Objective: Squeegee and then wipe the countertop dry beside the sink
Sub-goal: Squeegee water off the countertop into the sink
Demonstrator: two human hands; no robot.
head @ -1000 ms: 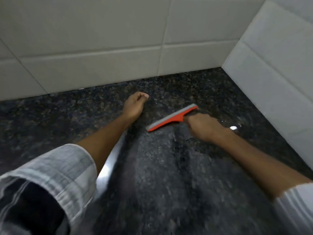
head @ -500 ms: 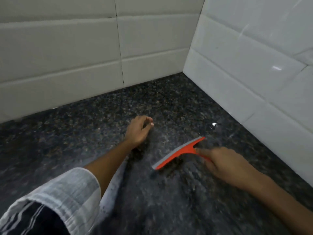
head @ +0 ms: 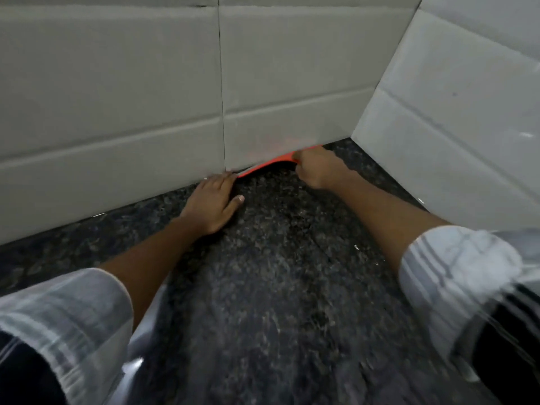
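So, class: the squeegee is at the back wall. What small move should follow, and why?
Probably draw the squeegee forward across the countertop. The right hand grips it with the blade at the foot of the back wall, so no room remains beyond. The left hand lies flat beside it.

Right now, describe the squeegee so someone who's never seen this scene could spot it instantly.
Find the dark speckled countertop and follow it back to the foot of the pale tiled wall, just left of the corner. The squeegee lies along that seam, gripped by the right hand, its far end by the left hand. It is the only orange-red thing in view.
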